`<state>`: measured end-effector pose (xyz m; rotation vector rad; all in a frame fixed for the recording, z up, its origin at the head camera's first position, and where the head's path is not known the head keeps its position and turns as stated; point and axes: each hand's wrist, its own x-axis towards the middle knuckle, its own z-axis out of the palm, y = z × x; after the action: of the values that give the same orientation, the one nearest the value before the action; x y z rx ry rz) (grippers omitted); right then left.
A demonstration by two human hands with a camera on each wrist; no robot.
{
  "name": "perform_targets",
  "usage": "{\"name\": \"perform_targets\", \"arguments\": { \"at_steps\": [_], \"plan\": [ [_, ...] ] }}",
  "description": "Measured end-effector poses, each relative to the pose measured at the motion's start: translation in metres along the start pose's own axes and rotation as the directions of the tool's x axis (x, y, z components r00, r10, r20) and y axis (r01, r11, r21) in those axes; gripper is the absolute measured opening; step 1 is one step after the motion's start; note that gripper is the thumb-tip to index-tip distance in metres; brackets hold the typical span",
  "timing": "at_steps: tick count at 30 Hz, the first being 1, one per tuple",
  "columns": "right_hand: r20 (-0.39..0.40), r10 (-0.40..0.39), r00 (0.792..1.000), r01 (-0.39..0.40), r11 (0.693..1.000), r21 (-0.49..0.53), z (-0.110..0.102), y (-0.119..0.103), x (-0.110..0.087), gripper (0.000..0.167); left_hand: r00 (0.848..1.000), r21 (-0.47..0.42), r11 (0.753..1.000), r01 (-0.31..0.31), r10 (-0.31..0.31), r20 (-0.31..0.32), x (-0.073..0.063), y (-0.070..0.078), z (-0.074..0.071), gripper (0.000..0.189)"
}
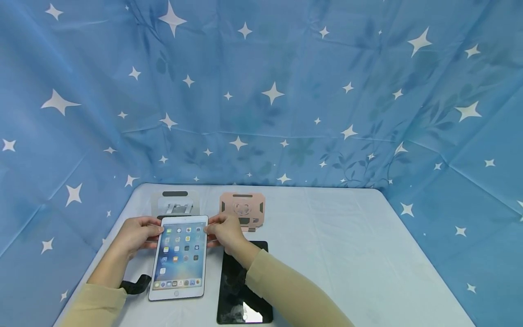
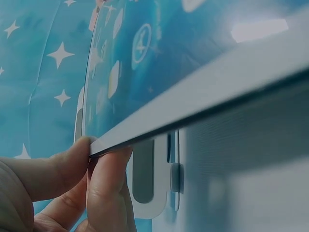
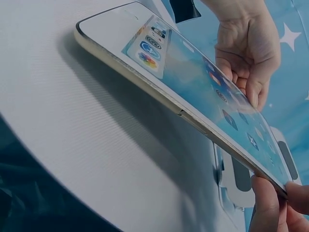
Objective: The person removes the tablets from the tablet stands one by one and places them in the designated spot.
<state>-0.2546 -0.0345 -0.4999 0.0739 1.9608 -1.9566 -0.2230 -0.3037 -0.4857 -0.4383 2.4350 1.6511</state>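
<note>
A white tablet (image 1: 178, 268) with its screen lit and app icons showing is held upright-wise in front of me. My left hand (image 1: 136, 235) pinches its left edge near the top, thumb on the front and fingers behind. On the opposite edge my right hand (image 1: 229, 234) pinches it in the same way. In the right wrist view the tablet (image 3: 181, 72) slants over the white table, casting a shadow beneath. Just behind its top edge stands a silver tablet stand (image 1: 196, 200), partly hidden by the tablet.
A rose-gold stand (image 1: 226, 204) is on the table to the right of the silver one. A dark-screened black tablet (image 1: 233, 290) lies under my right forearm. Blue star-patterned cloth (image 1: 261, 113) hangs around the white table (image 1: 347, 254).
</note>
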Motion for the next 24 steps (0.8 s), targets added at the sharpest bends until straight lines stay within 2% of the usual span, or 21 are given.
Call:
{"name": "perform_targets", "arguments": {
  "at_steps": [17, 24],
  "plan": [
    [0.006, 0.026, 1.0, -0.026, 1.0, -0.015, -0.003, 0.009, -0.007, 0.014, 1.0, 0.005, 1.0, 0.013, -0.013, 0.009, -0.005, -0.007, 0.005, 0.039],
    [0.032, 0.03, 0.999, -0.03, 1.0, -0.006, -0.007, 0.011, -0.012, 0.012, 0.999, -0.004, 1.0, -0.002, 0.002, 0.044, -0.008, -0.01, 0.005, 0.039]
  ]
}}
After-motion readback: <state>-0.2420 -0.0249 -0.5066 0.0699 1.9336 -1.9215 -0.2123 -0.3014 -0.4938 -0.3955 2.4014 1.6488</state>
